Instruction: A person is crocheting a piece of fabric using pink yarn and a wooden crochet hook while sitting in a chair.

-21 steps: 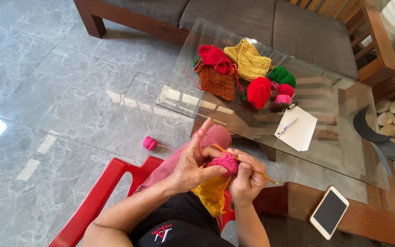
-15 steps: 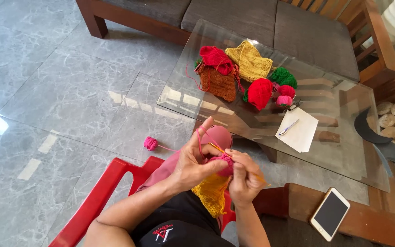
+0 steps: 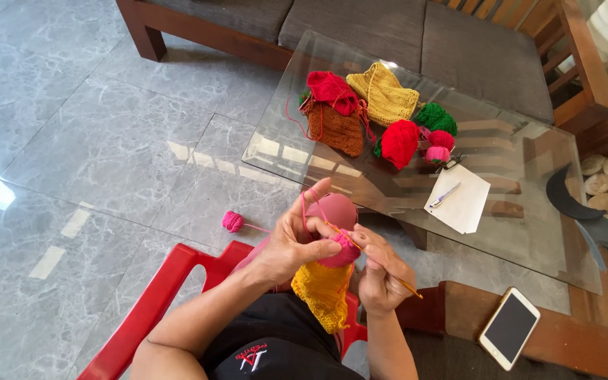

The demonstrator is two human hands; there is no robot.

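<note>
Beyond the glass table [image 3: 529, 232] with its white paper sheet [image 3: 462, 204] at two o'clock, the left hand [image 3: 293, 243] pinches the pink-and-yellow crochet piece [image 3: 328, 271] – low centre, hanging down – while the right hand [image 3: 381, 271] grips the slim crochet hook [image 3: 388, 271], tip toward ten o'clock.

Pink-and-yellow crochet piece [image 3: 328, 271]; pink yarn ball [image 3: 233, 221] on grey marble floor [image 3: 93, 141]; red chair [image 3: 156, 299].

- Crochet piece [image 3: 336, 243] between left hand [image 3: 293, 243] and right hand [image 3: 381, 271], hook [image 3: 374, 257] in the right
- Yarn ball [image 3: 233, 221] on floor, left of hands
- Glass table [image 3: 529, 211] beyond, bearing knitted pieces [image 3: 381, 91] and paper [image 3: 462, 204]
- Phone [image 3: 509, 327] on wooden ledge, right
</note>
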